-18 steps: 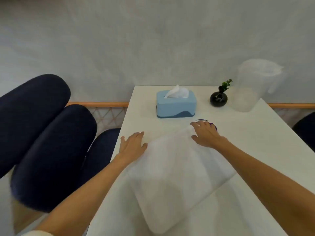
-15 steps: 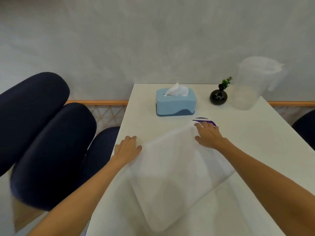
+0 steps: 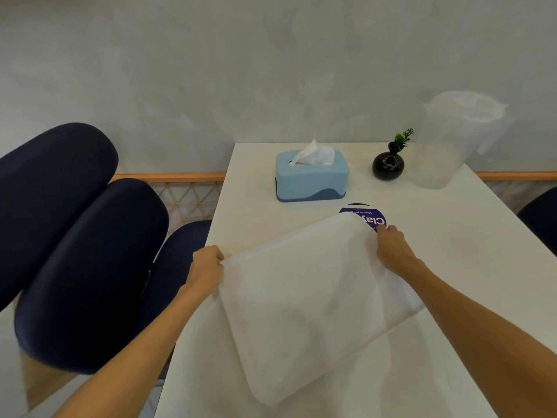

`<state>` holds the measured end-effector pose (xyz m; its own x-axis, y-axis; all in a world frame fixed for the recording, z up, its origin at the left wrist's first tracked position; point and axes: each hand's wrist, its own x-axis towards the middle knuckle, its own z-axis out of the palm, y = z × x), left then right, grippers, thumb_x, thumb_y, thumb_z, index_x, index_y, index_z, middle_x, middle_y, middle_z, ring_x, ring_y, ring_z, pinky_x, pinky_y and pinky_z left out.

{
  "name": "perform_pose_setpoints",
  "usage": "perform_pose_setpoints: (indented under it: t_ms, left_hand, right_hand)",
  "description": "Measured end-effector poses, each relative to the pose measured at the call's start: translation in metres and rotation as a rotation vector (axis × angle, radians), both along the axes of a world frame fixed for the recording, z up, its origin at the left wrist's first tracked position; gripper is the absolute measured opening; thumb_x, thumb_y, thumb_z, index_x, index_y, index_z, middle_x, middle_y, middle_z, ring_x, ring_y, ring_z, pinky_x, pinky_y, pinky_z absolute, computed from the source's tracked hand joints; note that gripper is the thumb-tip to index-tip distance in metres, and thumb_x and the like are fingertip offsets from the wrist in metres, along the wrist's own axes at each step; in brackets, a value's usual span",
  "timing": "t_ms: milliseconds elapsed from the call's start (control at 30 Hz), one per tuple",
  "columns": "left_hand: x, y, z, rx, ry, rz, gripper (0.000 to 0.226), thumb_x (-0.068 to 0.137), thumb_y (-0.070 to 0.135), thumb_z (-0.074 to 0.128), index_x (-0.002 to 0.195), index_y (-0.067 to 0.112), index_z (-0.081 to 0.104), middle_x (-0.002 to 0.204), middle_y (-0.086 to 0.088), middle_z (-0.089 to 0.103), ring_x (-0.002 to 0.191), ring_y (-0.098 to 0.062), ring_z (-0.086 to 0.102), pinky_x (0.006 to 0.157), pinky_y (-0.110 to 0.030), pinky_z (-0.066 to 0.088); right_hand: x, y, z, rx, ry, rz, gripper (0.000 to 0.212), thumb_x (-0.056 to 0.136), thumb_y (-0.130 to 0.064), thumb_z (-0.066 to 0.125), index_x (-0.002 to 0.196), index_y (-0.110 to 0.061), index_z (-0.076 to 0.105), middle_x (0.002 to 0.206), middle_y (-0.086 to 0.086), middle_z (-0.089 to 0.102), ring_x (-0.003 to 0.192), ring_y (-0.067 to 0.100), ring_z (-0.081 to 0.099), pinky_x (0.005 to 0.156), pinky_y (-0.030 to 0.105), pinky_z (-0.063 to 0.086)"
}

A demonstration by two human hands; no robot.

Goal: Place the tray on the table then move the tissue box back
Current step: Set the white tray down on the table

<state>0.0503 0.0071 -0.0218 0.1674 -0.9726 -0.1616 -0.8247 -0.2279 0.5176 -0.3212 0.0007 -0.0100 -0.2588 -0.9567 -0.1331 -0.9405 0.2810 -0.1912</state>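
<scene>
A white rectangular tray [image 3: 307, 300] lies turned at an angle on the white table [image 3: 470, 267], in front of me. My left hand [image 3: 206, 268] grips its far left corner, fingers curled over the rim. My right hand [image 3: 391, 248] holds its far right corner. A light blue tissue box [image 3: 312, 179] with a white tissue sticking out stands upright near the table's far edge, apart from the tray.
A round purple sticker [image 3: 363, 217] shows partly from under the tray's far corner. A black vase with a green sprig [image 3: 388, 164] and a clear plastic jug [image 3: 452, 140] stand at the far right. Dark blue chairs [image 3: 84, 251] line the table's left side.
Both hands drew back toward me and curled from flat onto the tray's far corners. The tray shifted slightly nearer, uncovering more of the purple sticker.
</scene>
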Motion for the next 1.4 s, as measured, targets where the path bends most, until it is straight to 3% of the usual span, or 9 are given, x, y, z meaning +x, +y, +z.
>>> perform_pose_setpoints:
  t_ms: [200, 367, 567, 767, 833, 1033, 1167, 1400]
  left_hand:
    - [-0.006, -0.014, 0.003, -0.095, 0.151, 0.123, 0.028, 0.089, -0.001, 0.058, 0.117, -0.006, 0.059, 0.114, -0.022, 0.062, 0.1, -0.031, 0.061, 0.08, -0.03, 0.047]
    - [-0.012, 0.006, 0.0, 0.064, 0.189, 0.126, 0.031, 0.085, 0.01, 0.065, 0.113, 0.001, 0.054, 0.105, -0.015, 0.059, 0.082, -0.024, 0.055, 0.067, -0.032, 0.046]
    - [-0.002, 0.009, -0.001, 0.092, 0.208, 0.096, 0.028, 0.086, -0.001, 0.06, 0.114, 0.002, 0.055, 0.105, -0.015, 0.059, 0.092, -0.028, 0.059, 0.079, -0.035, 0.051]
    - [0.006, -0.036, 0.009, -0.018, 0.171, 0.062, 0.016, 0.083, -0.007, 0.057, 0.098, -0.004, 0.063, 0.092, -0.014, 0.059, 0.082, -0.025, 0.055, 0.073, -0.033, 0.047]
    - [0.009, -0.048, 0.006, -0.016, 0.12, 0.037, 0.009, 0.081, -0.009, 0.056, 0.083, -0.002, 0.062, 0.084, -0.014, 0.056, 0.076, -0.025, 0.051, 0.069, -0.032, 0.042]
    - [0.01, -0.09, 0.003, -0.023, 0.05, 0.003, 0.035, 0.077, -0.013, 0.052, 0.055, 0.011, 0.038, 0.07, -0.011, 0.041, 0.068, -0.023, 0.039, 0.058, -0.031, 0.027]
    - [0.01, -0.095, 0.002, -0.039, 0.032, -0.003, 0.03, 0.078, -0.014, 0.051, 0.06, 0.009, 0.045, 0.073, -0.012, 0.045, 0.069, -0.023, 0.043, 0.062, -0.032, 0.032]
    - [0.017, -0.11, 0.001, -0.03, 0.003, -0.005, 0.023, 0.081, -0.013, 0.052, 0.071, 0.007, 0.055, 0.077, -0.013, 0.052, 0.071, -0.024, 0.048, 0.064, -0.032, 0.039]
  right_hand:
    - [0.002, 0.005, -0.006, -0.016, -0.035, -0.125, 0.032, 0.092, 0.002, 0.041, 0.124, 0.004, 0.046, 0.124, 0.024, 0.049, 0.115, 0.04, 0.048, 0.092, 0.045, 0.046]
    - [0.002, 0.009, -0.007, -0.029, -0.061, -0.183, 0.031, 0.088, 0.002, 0.043, 0.118, 0.006, 0.047, 0.119, 0.025, 0.05, 0.111, 0.043, 0.049, 0.088, 0.045, 0.045]
    - [-0.002, 0.011, -0.004, -0.025, -0.132, -0.197, 0.027, 0.086, 0.0, 0.044, 0.111, 0.007, 0.049, 0.116, 0.026, 0.053, 0.103, 0.043, 0.055, 0.084, 0.044, 0.047]
    - [0.006, 0.005, -0.003, -0.03, -0.23, -0.228, 0.027, 0.085, 0.001, 0.042, 0.11, 0.008, 0.049, 0.117, 0.028, 0.051, 0.104, 0.044, 0.054, 0.085, 0.045, 0.047]
    - [0.009, 0.002, -0.004, -0.029, -0.246, -0.235, 0.029, 0.086, 0.001, 0.042, 0.113, 0.009, 0.049, 0.119, 0.029, 0.052, 0.105, 0.045, 0.054, 0.088, 0.047, 0.047]
    - [0.015, -0.021, 0.001, -0.035, -0.269, -0.253, 0.032, 0.086, 0.002, 0.043, 0.117, 0.01, 0.048, 0.12, 0.031, 0.052, 0.106, 0.046, 0.054, 0.09, 0.049, 0.048]
    - [0.015, -0.022, 0.0, -0.034, -0.253, -0.241, 0.035, 0.085, 0.004, 0.042, 0.119, 0.01, 0.046, 0.121, 0.03, 0.053, 0.099, 0.042, 0.055, 0.085, 0.045, 0.049]
    - [0.022, -0.036, -0.002, -0.034, -0.234, -0.244, 0.037, 0.087, 0.002, 0.044, 0.123, 0.007, 0.047, 0.127, 0.026, 0.053, 0.112, 0.042, 0.054, 0.093, 0.047, 0.048]
